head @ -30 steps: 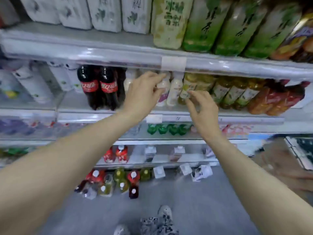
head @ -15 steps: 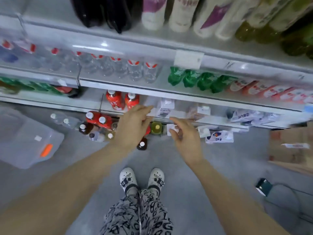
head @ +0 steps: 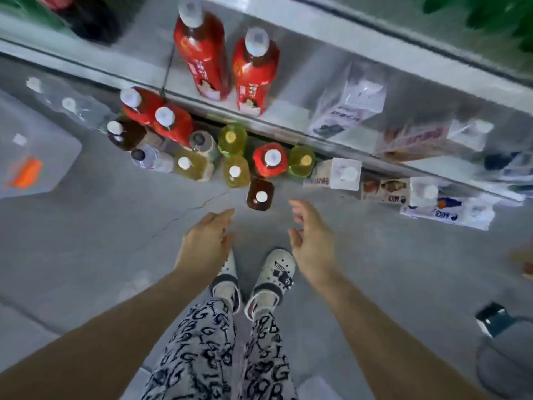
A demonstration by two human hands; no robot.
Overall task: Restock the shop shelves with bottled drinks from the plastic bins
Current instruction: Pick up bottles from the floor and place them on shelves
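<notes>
I look straight down at the floor in front of the bottom shelf [head: 288,116]. Several bottles stand on the floor in a cluster: a dark brown one with a white cap [head: 260,195] nearest me, a red one [head: 270,159], yellow-green ones [head: 235,171] and more red ones [head: 164,122] to the left. Two tall red bottles [head: 202,56] stand on the shelf. My left hand [head: 207,241] and right hand [head: 310,241] hover empty above the floor, fingers relaxed, just short of the brown bottle.
White drink cartons [head: 337,173] lie along the shelf's foot to the right. A clear plastic bin lid with an orange clip [head: 31,157] lies at the left. My feet [head: 277,269] stand below the hands. A dark object [head: 493,317] sits on the floor at lower right.
My view dropped from the upper shelves to the floor. Both hands came down from the shelf edge, empty, and now hang near the floor bottles.
</notes>
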